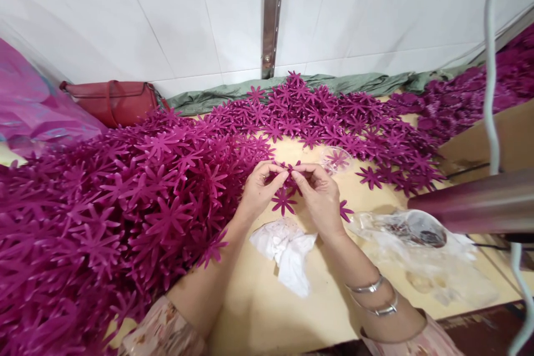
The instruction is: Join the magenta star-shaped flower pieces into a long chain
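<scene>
My left hand (258, 189) and my right hand (320, 194) meet over the middle of the pale wooden table (258, 311). Both pinch the same magenta flower-shaped cutout (291, 175) between thumb and fingertips. A second cutout (283, 201) lies just below the fingers, and another (345, 211) pokes out beside my right wrist. Two silver bangles (375, 297) sit on my right forearm. A huge heap of the same magenta cutouts (125, 194) covers the table's left side and back.
A crumpled white cloth (287, 250) lies between my forearms. A clear plastic bag (417, 233) lies at the right, a small clear cup (336, 158) behind my hands. A red handbag (114, 101) and green fabric (250, 92) lie by the tiled wall. A cardboard box (492, 139) stands right.
</scene>
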A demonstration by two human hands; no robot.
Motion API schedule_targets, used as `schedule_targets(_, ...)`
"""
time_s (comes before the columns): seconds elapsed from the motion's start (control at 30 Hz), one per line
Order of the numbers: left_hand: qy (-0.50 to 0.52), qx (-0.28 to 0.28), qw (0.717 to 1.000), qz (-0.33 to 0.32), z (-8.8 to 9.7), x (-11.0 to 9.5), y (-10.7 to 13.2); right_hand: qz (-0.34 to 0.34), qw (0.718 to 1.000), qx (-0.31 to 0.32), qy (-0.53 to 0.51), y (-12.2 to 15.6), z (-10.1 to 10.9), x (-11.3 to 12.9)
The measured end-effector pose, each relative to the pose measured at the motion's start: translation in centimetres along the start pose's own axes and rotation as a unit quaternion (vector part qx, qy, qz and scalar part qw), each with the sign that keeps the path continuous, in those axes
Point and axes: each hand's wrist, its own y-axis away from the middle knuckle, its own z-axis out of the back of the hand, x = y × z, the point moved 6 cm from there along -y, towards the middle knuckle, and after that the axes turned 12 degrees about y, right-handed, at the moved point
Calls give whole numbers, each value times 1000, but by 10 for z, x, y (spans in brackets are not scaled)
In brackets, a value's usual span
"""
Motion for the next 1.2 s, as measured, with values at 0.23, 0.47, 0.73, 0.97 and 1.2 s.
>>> schedule_targets(0.23,28,18,999,18,-1,-1,0,26,999,12,26,-3,-3,-3)
schedule_targets(0.47,18,19,1000,8,-2,2,0,26,1000,9,12,-3,-3,-6)
schedule_targets(0.73,34,-3,999,32,2,8,0,45,998,19,39,-1,-4,2)
schedule_targets(0.97,66,0,997,49,-1,4,0,-17,996,65,-52,-2,-10,-8)
schedule_targets(1.2,122,11,988,97,-3,9,-2,-97,976,81,-178,0,-17,-10)
